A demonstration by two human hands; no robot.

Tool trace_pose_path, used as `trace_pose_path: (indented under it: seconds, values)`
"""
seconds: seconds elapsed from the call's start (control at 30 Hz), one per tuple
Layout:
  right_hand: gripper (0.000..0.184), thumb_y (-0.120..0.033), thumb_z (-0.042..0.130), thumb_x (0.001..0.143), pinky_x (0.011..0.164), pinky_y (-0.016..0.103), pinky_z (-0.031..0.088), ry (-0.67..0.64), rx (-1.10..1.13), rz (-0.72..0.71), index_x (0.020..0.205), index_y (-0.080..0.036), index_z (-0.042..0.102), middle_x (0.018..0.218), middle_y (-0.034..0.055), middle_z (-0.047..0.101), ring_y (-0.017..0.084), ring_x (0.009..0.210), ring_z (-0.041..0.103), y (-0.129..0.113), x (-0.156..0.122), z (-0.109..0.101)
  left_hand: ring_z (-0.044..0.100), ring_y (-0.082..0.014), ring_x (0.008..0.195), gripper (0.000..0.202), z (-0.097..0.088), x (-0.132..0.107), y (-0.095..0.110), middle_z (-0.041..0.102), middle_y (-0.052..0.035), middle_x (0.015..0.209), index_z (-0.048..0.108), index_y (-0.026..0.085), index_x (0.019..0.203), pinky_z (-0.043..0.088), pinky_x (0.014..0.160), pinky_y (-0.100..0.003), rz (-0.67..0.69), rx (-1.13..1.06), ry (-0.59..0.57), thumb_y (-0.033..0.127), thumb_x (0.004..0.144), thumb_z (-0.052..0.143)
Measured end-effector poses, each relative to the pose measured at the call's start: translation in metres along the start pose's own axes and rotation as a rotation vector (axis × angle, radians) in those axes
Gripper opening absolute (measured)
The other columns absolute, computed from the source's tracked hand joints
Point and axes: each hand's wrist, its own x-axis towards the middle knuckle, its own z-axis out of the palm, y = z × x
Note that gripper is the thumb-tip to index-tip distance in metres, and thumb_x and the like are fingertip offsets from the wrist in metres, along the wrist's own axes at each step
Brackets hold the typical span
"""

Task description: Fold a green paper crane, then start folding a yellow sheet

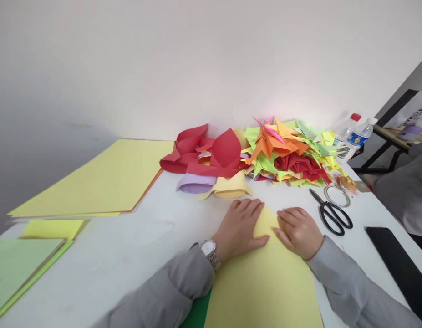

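Observation:
A large sheet of pale yellow paper (265, 291) lies in front of me, its far end folded into a point between my hands. My left hand (240, 228), with a watch (209, 248) at the wrist, rests flat on the left slanted edge, fingers stretched and thumb apart. On the right slanted edge, my right hand (299, 232) has its fingers curled, with thumb and fingertips on the paper. A strip of green (197, 312) shows under the sheet, mostly hidden by my left sleeve.
Behind are red paper shapes (226, 150), a purple ring (196, 183) and a heap of folded paper (286, 150). Scissors (330, 214), a tape roll (337, 196) and a black slab (398, 269) lie right; bottles (359, 134) stand beyond. Yellow sheets (104, 177) and green paper (22, 262) lie left.

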Motion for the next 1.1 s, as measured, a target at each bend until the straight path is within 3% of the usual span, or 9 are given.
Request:
trace_pose_path:
  seconds: [0.57,1.1]
  values:
    - [0.012,-0.019,0.057,0.089,0.079,0.044,0.056,0.052,0.16,0.017,0.089,-0.017,0.069,0.093,0.0116,0.073,0.025,0.09,0.067,-0.003,-0.041,-0.034,0.049,-0.0323,0.114,0.067,0.0,0.001,0.002,0.054,-0.0135,0.133,0.047,0.015,0.134,0.035,0.094,-0.046,-0.011,0.03,-0.009,0.053,0.079,0.059]
    - [0.016,-0.011,0.055,0.087,0.083,0.044,0.055,0.089,0.243,-0.028,0.092,-0.016,0.069,0.093,0.0102,0.075,0.025,0.093,0.068,0.005,-0.052,-0.037,0.049,-0.0321,0.114,0.066,0.0,0.0,0.0,0.054,-0.0129,0.133,0.048,0.016,0.132,0.034,0.094,-0.046,-0.018,0.002,-0.012,0.053,0.079,0.059]
